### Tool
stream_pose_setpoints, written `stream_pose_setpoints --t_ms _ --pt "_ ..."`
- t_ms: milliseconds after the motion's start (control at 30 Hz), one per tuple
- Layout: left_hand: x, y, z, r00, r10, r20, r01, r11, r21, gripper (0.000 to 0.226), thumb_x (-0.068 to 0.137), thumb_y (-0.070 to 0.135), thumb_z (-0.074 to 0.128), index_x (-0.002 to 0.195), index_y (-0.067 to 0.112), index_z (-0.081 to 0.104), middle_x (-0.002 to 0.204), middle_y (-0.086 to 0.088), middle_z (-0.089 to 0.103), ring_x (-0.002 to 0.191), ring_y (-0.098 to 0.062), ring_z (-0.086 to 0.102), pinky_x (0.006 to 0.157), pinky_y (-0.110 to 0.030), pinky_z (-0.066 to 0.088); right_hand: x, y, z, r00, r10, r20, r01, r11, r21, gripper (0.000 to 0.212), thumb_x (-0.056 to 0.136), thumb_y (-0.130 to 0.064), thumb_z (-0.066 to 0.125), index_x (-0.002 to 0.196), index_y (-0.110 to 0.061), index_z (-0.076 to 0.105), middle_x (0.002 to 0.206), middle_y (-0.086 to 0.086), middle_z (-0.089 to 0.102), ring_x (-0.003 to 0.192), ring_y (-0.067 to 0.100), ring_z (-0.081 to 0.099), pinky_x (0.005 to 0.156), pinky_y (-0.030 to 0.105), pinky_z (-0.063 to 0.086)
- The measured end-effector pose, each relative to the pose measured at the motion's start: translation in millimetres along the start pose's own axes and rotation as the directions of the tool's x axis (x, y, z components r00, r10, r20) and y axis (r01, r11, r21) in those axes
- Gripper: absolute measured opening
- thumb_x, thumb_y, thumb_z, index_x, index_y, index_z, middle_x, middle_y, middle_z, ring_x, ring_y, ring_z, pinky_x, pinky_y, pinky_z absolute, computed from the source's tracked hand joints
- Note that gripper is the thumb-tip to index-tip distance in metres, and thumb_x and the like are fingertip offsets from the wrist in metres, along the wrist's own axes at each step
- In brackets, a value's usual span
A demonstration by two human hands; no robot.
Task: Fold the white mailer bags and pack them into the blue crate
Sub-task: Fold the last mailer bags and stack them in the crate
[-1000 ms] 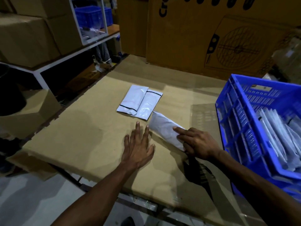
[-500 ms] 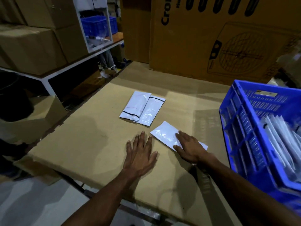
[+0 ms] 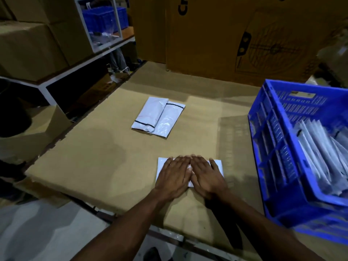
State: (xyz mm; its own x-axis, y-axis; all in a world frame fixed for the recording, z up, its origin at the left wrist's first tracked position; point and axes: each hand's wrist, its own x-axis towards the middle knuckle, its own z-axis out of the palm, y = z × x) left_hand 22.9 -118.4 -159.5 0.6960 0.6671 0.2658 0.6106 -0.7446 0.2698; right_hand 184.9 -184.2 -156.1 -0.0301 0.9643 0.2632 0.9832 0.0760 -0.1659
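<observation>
A white mailer bag (image 3: 161, 165) lies flat near the front of the cardboard-covered table. My left hand (image 3: 174, 176) and my right hand (image 3: 206, 176) both press down flat on it, side by side, fingers together, covering most of it. Further back on the table rests a small pile of white mailer bags (image 3: 158, 117) with black edge strips. The blue crate (image 3: 293, 147) stands at the right, holding several folded white bags upright.
The cardboard table top (image 3: 94, 157) ends at a front edge just below my wrists. Large cardboard boxes (image 3: 235, 40) stand behind the table. A white shelf (image 3: 62, 72) with boxes and another blue crate (image 3: 103, 17) is at the left.
My right hand has laid the bag flat and squared it in front of me. My left hand moved right from the bare cardboard onto the bag. Both palms now rest on it.
</observation>
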Motion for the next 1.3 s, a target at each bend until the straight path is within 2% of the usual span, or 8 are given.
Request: stream_pose_setpoints --t_ms 167,367,700,833,900,967,1067,1300 --pt "-0.1 -0.6 0.3 0.998 -0.03 0.057 0.02 0.986 0.164 0.05 0.104 0.038 0.03 0.143 0.018 0.054 0.148 0.001 0.053 0.136 -0.025 0.05 0.109 -0.05 0.04 -0.8 14.0 1.1 0.988 0.119 0.099 -0.111 0.99 -0.085 0.058 0.101 -0.052 0.027 0.147 -0.023 0.046 0.156 -0.001 0.04 0.143 0.025 0.037 0.113 0.049 0.029" --pt "-5.6 0.4 2.4 0.982 -0.161 0.097 0.134 0.963 0.235 0.05 0.102 0.051 0.03 0.147 0.036 0.047 0.156 0.006 0.044 0.141 -0.032 0.04 0.109 -0.06 0.03 -1.2 18.0 -6.2 0.962 0.164 0.218 -0.156 0.986 -0.054 0.073 0.094 -0.067 0.009 0.155 -0.031 0.027 0.164 -0.001 0.022 0.151 0.026 0.018 0.118 0.048 0.021" --pt "-16.0 -12.7 -7.4 0.961 -0.253 0.108 0.234 0.958 0.165 0.066 0.098 0.066 0.023 0.154 0.036 0.036 0.162 0.004 0.033 0.15 -0.038 0.024 0.118 -0.052 0.025 -6.5 19.4 -8.6 0.964 0.177 0.197 -0.173 0.984 -0.035 0.073 0.097 -0.067 0.01 0.155 -0.028 0.031 0.162 0.005 0.028 0.149 0.03 0.024 0.117 0.049 0.024" --pt "-15.8 -13.4 -10.0 0.952 -0.278 0.128 0.253 0.951 0.179 0.071 0.095 0.069 0.015 0.158 0.038 0.027 0.166 0.005 0.023 0.153 -0.035 0.013 0.122 -0.049 0.017 -8.1 19.4 -9.7 0.95 0.215 0.226 -0.209 0.977 -0.051 0.091 0.085 -0.072 -0.018 0.157 -0.03 0.018 0.166 -0.002 0.01 0.153 0.024 0.005 0.12 0.051 0.006" --pt "-15.0 -11.5 -8.3 0.949 -0.284 0.134 0.256 0.947 0.195 0.069 0.097 0.068 0.016 0.158 0.038 0.027 0.166 0.004 0.024 0.153 -0.036 0.015 0.121 -0.05 0.016 -4.0 16.3 -14.7 0.957 0.205 0.207 -0.193 0.978 -0.079 0.081 0.092 -0.063 -0.009 0.157 -0.026 0.022 0.167 -0.004 0.006 0.153 0.025 0.002 0.116 0.061 0.0" --pt "-14.8 -12.5 -7.1 0.951 -0.28 0.131 0.252 0.948 0.195 0.068 0.097 0.068 0.017 0.157 0.037 0.029 0.165 0.003 0.026 0.151 -0.038 0.018 0.12 -0.051 0.017 2.3 6.5 -15.2 0.967 0.157 0.201 -0.143 0.986 -0.084 0.066 0.1 -0.051 0.007 0.155 -0.022 0.028 0.166 -0.004 0.01 0.153 0.026 0.006 0.113 0.067 0.0" --pt "-14.0 -14.9 -6.3 0.949 -0.281 0.141 0.248 0.946 0.209 0.069 0.097 0.069 0.014 0.157 0.038 0.026 0.166 0.004 0.024 0.151 -0.039 0.016 0.12 -0.052 0.016 9.5 -5.2 -5.8 0.972 0.065 0.225 -0.057 0.997 -0.046 0.07 0.1 -0.055 -0.004 0.155 -0.027 0.028 0.166 -0.008 0.009 0.153 0.021 0.011 0.116 0.061 0.005" --pt "-16.1 -20.5 -9.4 0.953 -0.246 0.18 0.217 0.962 0.163 0.072 0.095 0.071 0.007 0.16 0.039 0.007 0.169 0.003 0.009 0.154 -0.036 0.0 0.123 -0.051 0.008 -8.5 20.6 -7.4 0.985 0.141 0.101 -0.14 0.99 -0.014 0.059 0.102 -0.058 0.021 0.152 -0.03 0.038 0.16 -0.003 0.033 0.148 0.024 0.029 0.115 0.048 0.026"
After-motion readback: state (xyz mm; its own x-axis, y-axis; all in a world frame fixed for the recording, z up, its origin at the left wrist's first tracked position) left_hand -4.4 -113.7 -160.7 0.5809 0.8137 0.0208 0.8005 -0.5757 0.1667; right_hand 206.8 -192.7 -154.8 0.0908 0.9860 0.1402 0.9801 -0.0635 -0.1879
